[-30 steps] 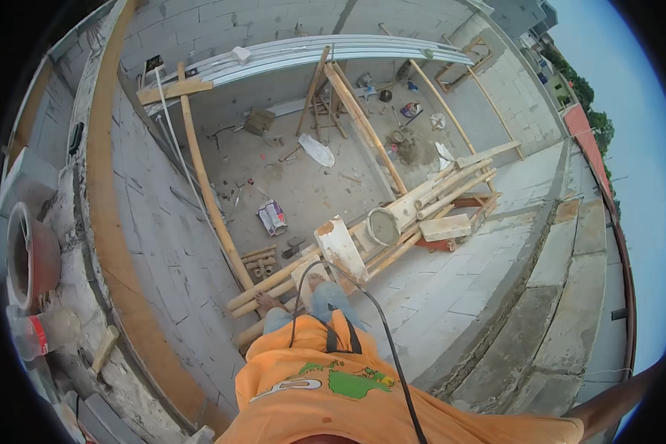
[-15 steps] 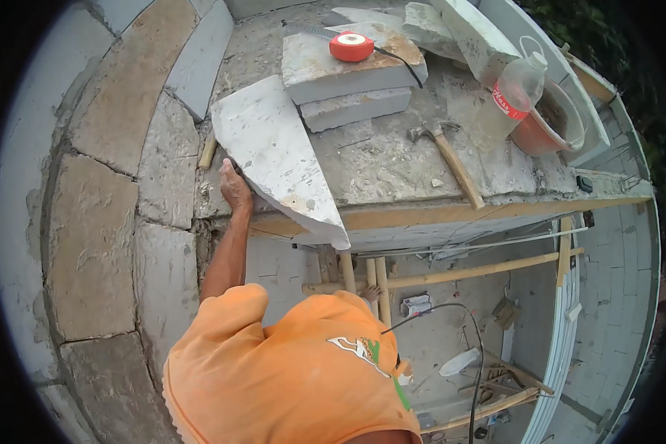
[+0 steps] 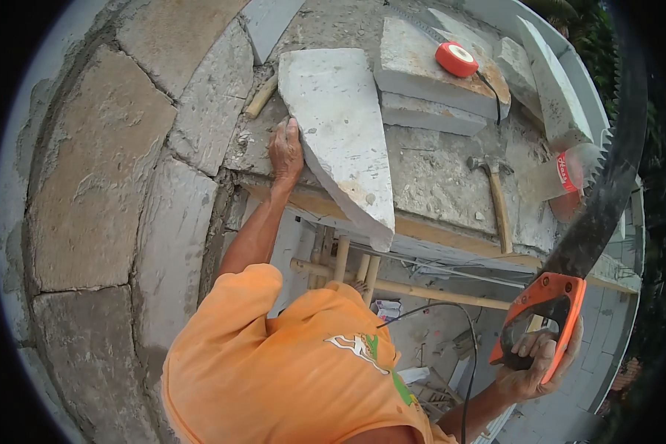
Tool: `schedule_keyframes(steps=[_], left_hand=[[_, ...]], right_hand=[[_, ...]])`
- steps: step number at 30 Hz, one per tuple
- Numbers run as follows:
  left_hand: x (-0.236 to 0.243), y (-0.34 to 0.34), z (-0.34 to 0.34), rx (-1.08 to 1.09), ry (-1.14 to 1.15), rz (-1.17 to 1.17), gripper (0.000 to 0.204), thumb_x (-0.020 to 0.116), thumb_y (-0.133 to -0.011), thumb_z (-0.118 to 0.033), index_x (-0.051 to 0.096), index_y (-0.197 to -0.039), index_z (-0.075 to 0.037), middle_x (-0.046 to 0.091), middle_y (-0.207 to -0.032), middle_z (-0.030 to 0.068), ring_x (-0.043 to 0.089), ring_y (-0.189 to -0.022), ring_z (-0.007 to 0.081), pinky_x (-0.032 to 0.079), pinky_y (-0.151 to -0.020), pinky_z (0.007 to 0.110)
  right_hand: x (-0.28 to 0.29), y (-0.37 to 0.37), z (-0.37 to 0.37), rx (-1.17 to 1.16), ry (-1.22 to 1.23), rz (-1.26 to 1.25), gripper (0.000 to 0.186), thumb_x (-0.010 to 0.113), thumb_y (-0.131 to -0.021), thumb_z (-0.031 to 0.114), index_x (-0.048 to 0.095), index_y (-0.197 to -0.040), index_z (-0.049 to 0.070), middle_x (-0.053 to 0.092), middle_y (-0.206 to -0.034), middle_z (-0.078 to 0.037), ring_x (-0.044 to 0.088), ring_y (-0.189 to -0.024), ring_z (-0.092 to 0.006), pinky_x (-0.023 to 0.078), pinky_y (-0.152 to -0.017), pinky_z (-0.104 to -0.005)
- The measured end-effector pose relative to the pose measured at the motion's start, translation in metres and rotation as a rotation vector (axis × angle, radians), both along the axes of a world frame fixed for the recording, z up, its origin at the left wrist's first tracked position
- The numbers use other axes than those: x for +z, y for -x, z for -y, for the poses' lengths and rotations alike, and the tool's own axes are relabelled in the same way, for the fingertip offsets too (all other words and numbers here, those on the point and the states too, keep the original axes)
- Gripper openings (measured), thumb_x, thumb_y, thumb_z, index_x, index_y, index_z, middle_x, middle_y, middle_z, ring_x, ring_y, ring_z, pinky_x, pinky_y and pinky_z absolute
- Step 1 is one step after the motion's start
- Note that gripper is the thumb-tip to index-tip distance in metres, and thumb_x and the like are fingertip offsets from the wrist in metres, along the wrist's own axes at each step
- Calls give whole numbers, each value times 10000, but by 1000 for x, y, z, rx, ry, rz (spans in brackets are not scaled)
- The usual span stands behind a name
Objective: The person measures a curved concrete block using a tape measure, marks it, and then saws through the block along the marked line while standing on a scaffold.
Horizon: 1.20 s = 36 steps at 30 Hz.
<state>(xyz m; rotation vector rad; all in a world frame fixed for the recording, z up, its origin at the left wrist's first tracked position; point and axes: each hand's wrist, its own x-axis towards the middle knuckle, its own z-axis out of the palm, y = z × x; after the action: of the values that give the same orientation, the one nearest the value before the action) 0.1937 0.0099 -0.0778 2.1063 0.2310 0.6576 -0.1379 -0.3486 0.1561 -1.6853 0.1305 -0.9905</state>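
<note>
My right hand (image 3: 540, 360) is wrapped around the orange handle of a handsaw (image 3: 544, 314). Its dark toothed blade points up and away at the far right, apart from the stone. A pale, wedge-shaped lightweight block (image 3: 348, 126) lies on the rough ledge, its pointed end jutting past the near edge. My left hand (image 3: 286, 152) grips the block's left side, thumb against the edge; some of its fingertips are hidden. Just beyond that hand lies a short wooden handle (image 3: 262, 96), partly under the block.
A hammer (image 3: 496, 200) lies on the ledge to the right. Farther back, a red tape measure (image 3: 456, 59) sits on stacked blocks (image 3: 429, 89), near a plastic bottle (image 3: 559, 174). Large slabs (image 3: 96, 177) line the left. Below the wooden edge, poles (image 3: 436, 294) cross a drop.
My right hand has come into view at the right, holding up the handsaw. The view has shifted, so the ledge appears turned and lower right; my left hand stays at the block's edge.
</note>
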Motion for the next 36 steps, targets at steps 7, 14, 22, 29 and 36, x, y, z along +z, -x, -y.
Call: schedule_keyframes(steps=[7,14,22,29,36], left_hand=[[-10,2,-7,14,-41,65,575,394,-1025,-474,608,-1224,21,627,-1133,292,559,-1081,463,422,-939,512],[-18,1,-7,6,-37,111,563,381,-1033,-462,640,-1159,22,646,-1069,287,561,-1050,462,432,-918,515],[-3,9,-5,-32,-33,121,515,386,-1043,-408,654,-1135,22,658,-1107,260,563,-1084,444,428,-953,484],[-6,9,-12,-50,-47,119,488,408,-1040,-387,670,-1099,20,667,-1088,246,570,-1072,432,426,-953,478],[-9,7,-12,-86,-61,180,468,434,-1029,-368,669,-1059,35,664,-1065,259,570,-1047,445,428,-932,483]], right_hand=[[-53,-53,-45,305,77,-175,520,620,-935,90,443,-1392,-83,537,-730,-44,452,-517,-74,393,-453,-237],[-62,-57,-92,533,147,-389,533,709,-902,142,504,-1326,-107,596,-1261,-227,599,-1142,-257,475,-980,-360],[-77,-84,-127,736,71,-524,560,665,-950,206,446,-1393,-58,564,-1300,-174,561,-1177,-198,455,-1001,-338],[-97,-98,-153,799,101,-375,580,648,-930,58,357,-1403,-109,576,-1150,-169,613,-841,-142,535,-713,-279],[-99,-103,-148,751,189,-352,548,631,-938,38,367,-1400,-92,584,-1124,-158,607,-913,-143,535,-763,-281]])
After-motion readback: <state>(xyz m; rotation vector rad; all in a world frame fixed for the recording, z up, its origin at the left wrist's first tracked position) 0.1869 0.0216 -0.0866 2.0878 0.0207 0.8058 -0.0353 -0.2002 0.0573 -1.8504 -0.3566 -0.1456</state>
